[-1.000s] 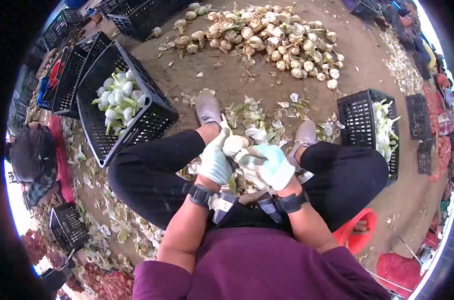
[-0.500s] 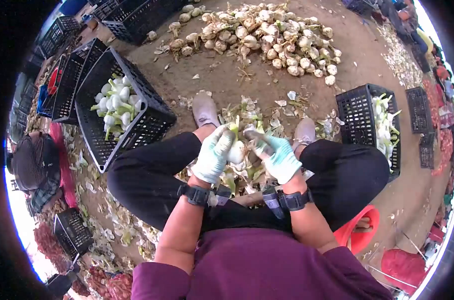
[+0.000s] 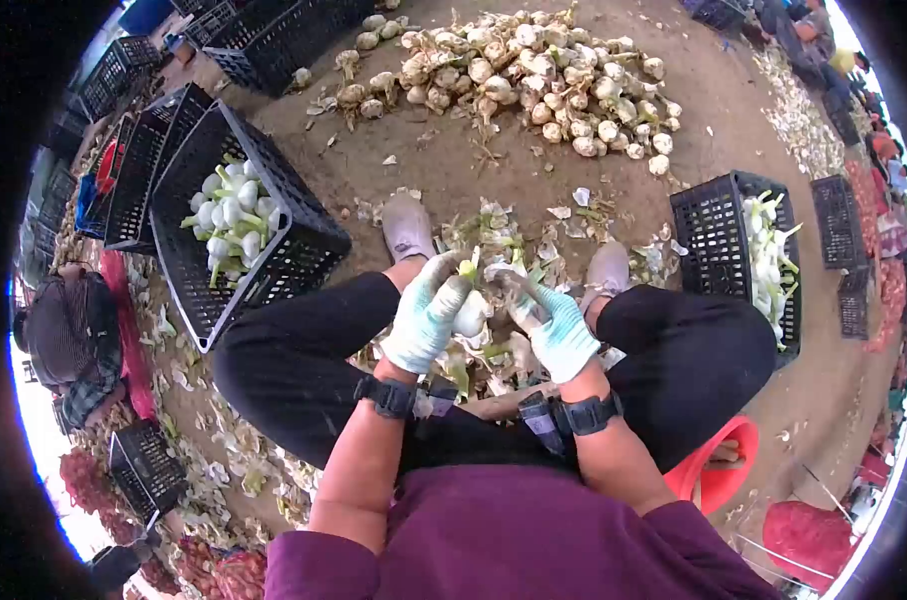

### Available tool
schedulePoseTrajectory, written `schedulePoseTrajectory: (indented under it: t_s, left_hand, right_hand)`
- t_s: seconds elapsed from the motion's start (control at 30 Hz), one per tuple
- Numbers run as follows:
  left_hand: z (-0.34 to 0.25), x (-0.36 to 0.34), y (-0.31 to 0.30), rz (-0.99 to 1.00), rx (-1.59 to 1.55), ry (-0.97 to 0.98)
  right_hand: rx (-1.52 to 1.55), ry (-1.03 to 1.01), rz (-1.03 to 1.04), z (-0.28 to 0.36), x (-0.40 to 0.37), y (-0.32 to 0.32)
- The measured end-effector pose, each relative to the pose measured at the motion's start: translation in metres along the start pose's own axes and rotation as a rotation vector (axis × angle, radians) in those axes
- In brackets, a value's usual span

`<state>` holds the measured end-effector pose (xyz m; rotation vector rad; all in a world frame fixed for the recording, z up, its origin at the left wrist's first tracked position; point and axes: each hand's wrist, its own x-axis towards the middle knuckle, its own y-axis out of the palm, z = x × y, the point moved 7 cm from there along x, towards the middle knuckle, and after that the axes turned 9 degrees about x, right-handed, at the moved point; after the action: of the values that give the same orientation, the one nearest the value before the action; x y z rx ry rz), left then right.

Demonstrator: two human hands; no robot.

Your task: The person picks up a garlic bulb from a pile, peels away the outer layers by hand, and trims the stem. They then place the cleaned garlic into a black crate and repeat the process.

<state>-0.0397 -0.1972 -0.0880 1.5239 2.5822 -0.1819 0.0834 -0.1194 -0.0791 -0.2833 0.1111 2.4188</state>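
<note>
My left hand (image 3: 427, 318), in a pale white-and-teal glove with dirty fingertips, is closed around a white garlic bulb (image 3: 471, 316). The bulb's short green stem (image 3: 468, 268) points up between the fingers. Just right of the bulb is my right hand (image 3: 551, 322), gloved alike, its fingers curled towards the stem. What those fingers pinch, if anything, is too small to make out. Beneath both hands, between my shoes, lie loose garlic skins and leaf scraps (image 3: 494, 225).
A heap of untrimmed garlic (image 3: 534, 75) lies ahead on the dirt floor. Cleaned white bulbs fill part of a black crate (image 3: 309, 215) at left and another crate (image 3: 709, 225) at right. A red bucket (image 3: 719, 485) stands by my right knee. Other people sit at both edges.
My right hand has drawn slightly away from the bulb, to the right and down. The bulb's stem now looks shorter or more tilted in my left hand.
</note>
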Motion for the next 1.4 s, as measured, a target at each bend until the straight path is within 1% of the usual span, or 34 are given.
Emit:
schedulePoseTrajectory:
  t_s: [0.03, 0.1, 0.13, 0.17, 0.23, 0.27, 0.3, 0.33, 0.47, 0.53, 0.67, 0.73, 0.77, 0.83, 0.87, 0.9, 0.93, 0.97, 1.0, 1.07, 1.1, 1.17, 1.2, 1.23, 1.27, 1.3, 1.37, 1.4]
  left_hand:
    - [-0.008, 0.000, 0.001, 0.007, 0.061, 0.040]
    - [-0.014, -0.002, 0.006, 0.043, 0.056, 0.020]
    - [-0.016, -0.001, 0.010, 0.081, 0.039, 0.013]
    - [-0.017, -0.001, 0.014, 0.116, 0.022, 0.005]
    - [-0.011, 0.001, 0.011, 0.092, 0.017, 0.009]
    - [-0.011, 0.000, 0.010, 0.064, -0.030, 0.012]
    - [-0.010, 0.000, 0.009, 0.037, -0.078, 0.015]
    - [-0.006, 0.000, 0.009, 0.016, -0.108, -0.023]
    - [-0.002, 0.000, 0.006, 0.002, -0.059, 0.020]
    - [-0.003, -0.004, 0.008, 0.050, -0.139, -0.041]
    - [0.001, -0.001, 0.004, 0.048, -0.085, -0.016]
    - [-0.005, 0.001, 0.004, 0.042, 0.051, 0.083]
    - [-0.005, 0.001, 0.007, 0.043, 0.049, 0.084]
    - [-0.002, 0.000, 0.011, 0.039, -0.028, 0.038]
    - [-0.003, -0.001, 0.009, 0.039, -0.028, 0.038]
    - [0.000, -0.003, 0.009, 0.070, -0.033, -0.010]
    - [0.002, -0.004, 0.009, 0.099, -0.037, -0.057]
    - [0.002, -0.004, 0.008, 0.098, -0.036, -0.057]
    - [0.001, -0.004, 0.007, 0.101, -0.066, -0.038]
    - [0.001, -0.003, 0.008, 0.106, -0.096, -0.018]
    - [0.002, -0.003, 0.008, 0.088, -0.071, -0.001]
    - [0.001, -0.004, 0.009, 0.073, -0.042, 0.016]
    - [-0.003, -0.005, 0.008, 0.041, 0.002, 0.023]
    - [-0.007, -0.006, 0.008, 0.009, 0.047, 0.031]
    - [-0.010, -0.009, 0.008, -0.058, -0.035, 0.009]
    - [-0.009, -0.010, 0.010, -0.058, -0.034, 0.009]
    - [0.005, -0.011, 0.006, -0.152, -0.028, -0.074]
    - [0.005, -0.010, 0.005, -0.176, -0.063, -0.044]
  right_hand:
    - [0.001, -0.001, -0.002, -0.003, 0.002, 0.002]
    - [-0.015, -0.015, 0.047, -0.006, 0.003, 0.009]
    - [-0.134, -0.077, 0.124, 0.001, 0.004, 0.013]
    - [-0.161, -0.013, 0.116, -0.012, 0.004, 0.015]
    - [0.034, -0.020, 0.097, -0.002, -0.001, 0.015]
    - [0.034, -0.020, 0.099, 0.002, -0.002, 0.017]
    - [0.187, 0.027, 0.102, 0.003, -0.004, 0.019]
    - [0.338, 0.071, 0.105, 0.002, -0.005, 0.021]
    - [0.247, 0.078, 0.127, -0.002, -0.004, 0.019]
    - [0.176, 0.036, 0.138, -0.004, -0.004, 0.017]
    - [0.248, 0.021, 0.081, -0.004, -0.005, 0.013]
    - [-0.055, 0.061, 0.078, -0.005, -0.003, 0.010]
    - [-0.057, 0.061, 0.075, -0.002, -0.002, 0.010]
    - [0.167, 0.185, 0.072, 0.004, -0.004, 0.017]
    - [0.119, 0.084, 0.069, -0.001, 0.000, 0.015]
    - [0.119, 0.084, 0.070, -0.008, 0.000, 0.014]
    - [0.087, 0.010, 0.072, -0.008, 0.000, 0.012]
    - [0.054, -0.065, 0.074, -0.007, -0.001, 0.011]
    - [0.055, -0.064, 0.074, -0.004, -0.001, 0.011]
    - [0.117, 0.015, 0.050, -0.001, -0.003, 0.012]
    - [0.118, 0.015, 0.049, 0.001, -0.003, 0.012]
    - [0.083, 0.107, 0.036, -0.003, -0.003, 0.014]
    - [0.085, 0.107, 0.033, -0.005, -0.002, 0.015]
    - [0.009, 0.028, -0.003, -0.004, 0.000, 0.012]
    - [-0.068, -0.050, -0.037, 0.000, 0.001, 0.010]
    - [-0.067, -0.051, -0.038, -0.001, 0.001, 0.011]
    - [-0.096, -0.040, -0.059, -0.002, 0.002, 0.010]
    - [-0.093, -0.041, -0.062, -0.005, 0.002, 0.010]
